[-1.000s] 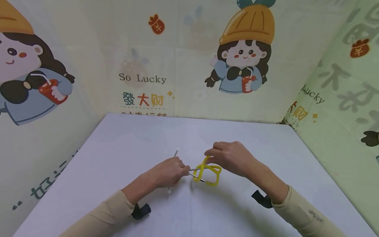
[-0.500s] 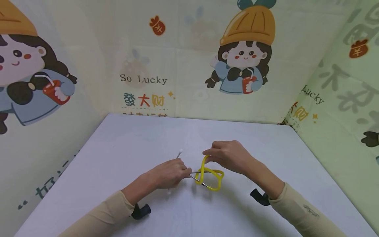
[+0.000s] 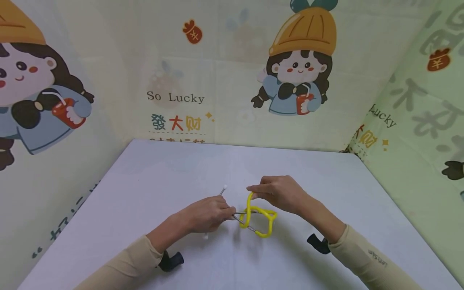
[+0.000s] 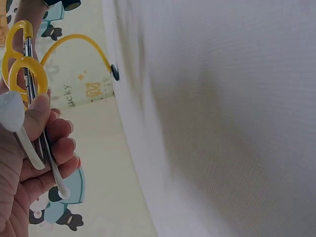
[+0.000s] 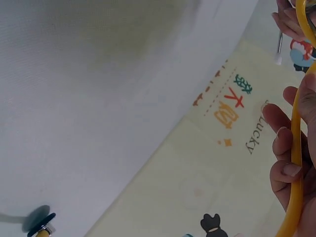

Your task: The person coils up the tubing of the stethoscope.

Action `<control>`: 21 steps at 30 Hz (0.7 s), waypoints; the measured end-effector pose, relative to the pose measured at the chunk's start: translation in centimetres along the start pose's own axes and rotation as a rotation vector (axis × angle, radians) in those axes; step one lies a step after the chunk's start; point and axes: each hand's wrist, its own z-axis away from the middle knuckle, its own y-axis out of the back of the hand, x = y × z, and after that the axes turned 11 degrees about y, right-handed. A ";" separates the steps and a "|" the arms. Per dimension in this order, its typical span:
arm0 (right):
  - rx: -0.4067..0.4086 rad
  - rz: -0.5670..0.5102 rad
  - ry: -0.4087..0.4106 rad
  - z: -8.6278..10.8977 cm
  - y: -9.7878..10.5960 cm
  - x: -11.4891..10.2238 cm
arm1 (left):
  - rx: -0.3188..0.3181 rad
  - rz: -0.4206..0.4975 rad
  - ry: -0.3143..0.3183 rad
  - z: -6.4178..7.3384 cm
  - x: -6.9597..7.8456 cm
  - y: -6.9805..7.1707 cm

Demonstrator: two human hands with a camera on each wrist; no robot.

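Note:
A stethoscope with yellow tubing (image 3: 270, 228) is held above the white table in the head view. My left hand (image 3: 208, 213) grips its metal ear tubes (image 4: 30, 79), thumb across them in the left wrist view. White ear tips (image 4: 11, 111) stick out past that hand. To the right, my right hand (image 3: 279, 193) pinches a length of the tubing between thumb and fingers. The tubing loops around the metal tubes between both hands. A dark round chestpiece (image 4: 115, 72) hangs from the tubing's end in the left wrist view; the right wrist view shows the chestpiece (image 5: 42, 224) at lower left.
The white table (image 3: 174, 169) stretches around both hands. Cloth walls with cartoon prints (image 3: 301, 80) enclose it at the back and sides. Black camera mounts (image 3: 172, 262) sit beneath both forearms.
Both hands have shifted slightly: the left a little to the right, the right slightly downward. The yellow loops have dropped and moved a bit to the right. Both grips stay the same.

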 end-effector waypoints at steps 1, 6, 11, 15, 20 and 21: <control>-0.014 -0.005 -0.012 0.0 -0.1 0.0 | 0.004 0.015 -0.001 0.0 0.0 0.0; -0.060 -0.027 -0.046 0.3 -0.5 -0.1 | 0.004 0.096 0.030 0.0 -0.1 0.2; -0.090 -0.057 -0.051 0.4 -1.1 -0.2 | 0.007 0.149 0.078 0.0 -0.2 0.3; -0.122 -0.055 -0.055 0.5 -1.5 -0.3 | 0.016 0.155 0.095 0.0 -0.3 0.3; -0.155 -0.079 -0.095 0.7 -2.3 -0.4 | 0.024 0.156 0.111 0.1 -0.6 0.3; -0.154 -0.083 -0.101 0.8 -2.5 -0.4 | 0.022 0.156 0.112 0.0 -0.7 0.3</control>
